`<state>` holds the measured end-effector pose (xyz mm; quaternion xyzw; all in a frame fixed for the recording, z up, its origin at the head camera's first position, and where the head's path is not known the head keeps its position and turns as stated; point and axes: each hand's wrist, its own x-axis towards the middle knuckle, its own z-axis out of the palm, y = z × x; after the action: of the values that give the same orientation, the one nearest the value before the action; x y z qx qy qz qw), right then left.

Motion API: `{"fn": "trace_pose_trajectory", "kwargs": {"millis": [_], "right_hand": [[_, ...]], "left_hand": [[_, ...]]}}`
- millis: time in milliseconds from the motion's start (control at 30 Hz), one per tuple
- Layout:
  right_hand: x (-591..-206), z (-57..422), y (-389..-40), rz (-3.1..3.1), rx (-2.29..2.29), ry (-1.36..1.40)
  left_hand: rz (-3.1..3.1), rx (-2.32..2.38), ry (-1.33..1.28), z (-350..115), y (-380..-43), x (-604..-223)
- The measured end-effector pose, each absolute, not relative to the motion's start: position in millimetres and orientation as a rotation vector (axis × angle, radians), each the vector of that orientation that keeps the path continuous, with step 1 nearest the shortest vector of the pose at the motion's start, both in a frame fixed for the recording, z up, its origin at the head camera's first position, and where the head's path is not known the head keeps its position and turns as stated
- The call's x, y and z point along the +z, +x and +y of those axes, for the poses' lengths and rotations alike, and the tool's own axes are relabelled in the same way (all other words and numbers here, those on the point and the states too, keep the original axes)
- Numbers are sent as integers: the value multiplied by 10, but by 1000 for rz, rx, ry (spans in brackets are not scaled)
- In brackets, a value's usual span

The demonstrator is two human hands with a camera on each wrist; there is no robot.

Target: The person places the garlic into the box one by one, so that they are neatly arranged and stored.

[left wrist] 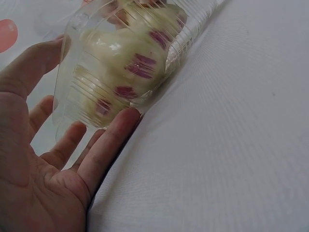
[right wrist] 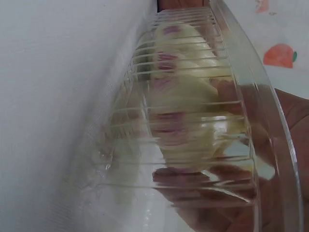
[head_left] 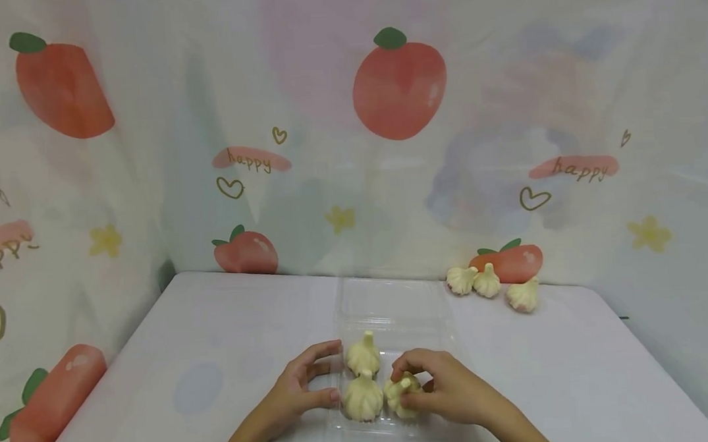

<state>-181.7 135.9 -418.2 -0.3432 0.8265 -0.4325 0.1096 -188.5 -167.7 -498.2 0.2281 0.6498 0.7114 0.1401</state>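
Observation:
A clear plastic clamshell box lies on the table with its lid folded back. Inside its left half, two garlic bulbs, a far one and a near one, stand one behind the other. My right hand reaches into the box and pinches a third garlic bulb beside the near one. Through the ribbed wall, the right wrist view shows the fingers around this bulb. My left hand rests its spread fingers and thumb against the box's left side; the left wrist view shows purple marks on the bulbs.
The box's transparent lid extends toward the back wall. At the table's back right are three more garlic bulbs, a left one, a middle one and a right one. A patterned cloth hangs behind the white table.

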Motion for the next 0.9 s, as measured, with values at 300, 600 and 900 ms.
{"fn": "trace_pose_trajectory", "kwargs": {"millis": [300,600,900], "right_hand": [[-4153,1399,-1840,2381,-1221,-931],[-4202,1357,-1822,2353,-1192,-918],[-4185,1346,-1812,2359,-1124,-921]], "left_hand": [[1841,2074,640,-1660,-1901,-4979],[1852,2070,651,-1680,-1864,-4969],[1869,2059,650,-1672,-1879,-4949]]}}
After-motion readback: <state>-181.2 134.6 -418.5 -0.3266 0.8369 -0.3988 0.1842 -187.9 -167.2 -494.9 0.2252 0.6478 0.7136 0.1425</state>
